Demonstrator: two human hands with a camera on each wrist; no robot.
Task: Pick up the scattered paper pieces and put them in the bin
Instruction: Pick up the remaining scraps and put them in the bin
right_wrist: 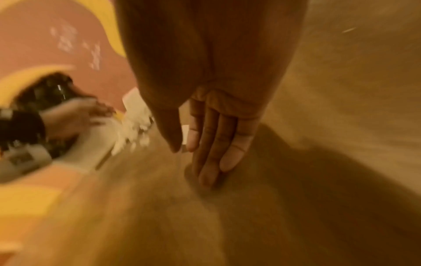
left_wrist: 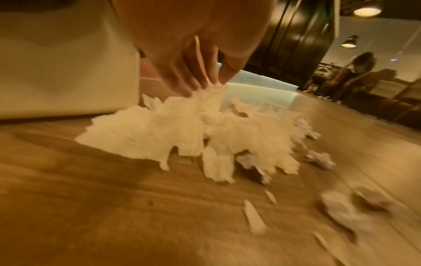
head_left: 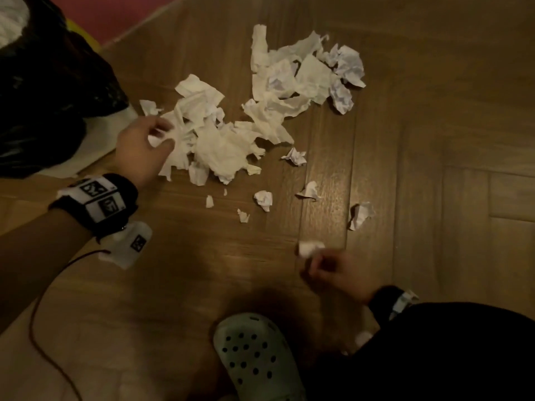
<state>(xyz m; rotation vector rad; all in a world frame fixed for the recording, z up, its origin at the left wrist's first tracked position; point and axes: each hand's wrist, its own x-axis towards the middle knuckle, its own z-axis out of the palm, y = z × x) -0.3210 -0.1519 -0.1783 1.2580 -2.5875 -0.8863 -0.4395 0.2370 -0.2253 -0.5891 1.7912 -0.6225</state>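
**Both hands on paper, floor level**

Left hand [head_left: 144,146]: grip pinched on the near-left edge of the large tissue heap [head_left: 220,140]; thumb and fingers [left_wrist: 193,79] clamp a white fold.

Right hand [head_left: 333,270]: grip holds one small paper scrap [head_left: 310,248] between thumb and forefinger; the other fingers [right_wrist: 230,144] lie extended, tips close to the floor.

Heap runs from the left hand up and right to a second crumpled cluster [head_left: 307,73]. Loose small bits [head_left: 264,199] lie apart on the boards between heap and right hand.

Bin [head_left: 43,91], black-lined, stands just left of the left hand, beside the heap's edge. Pale clog [head_left: 254,357] near, below the right hand.

Open wooden floor [head_left: 434,140] right of the papers and between the two hands. Pink mat [head_left: 130,15] borders the boards at far left. Wrist views blurred.
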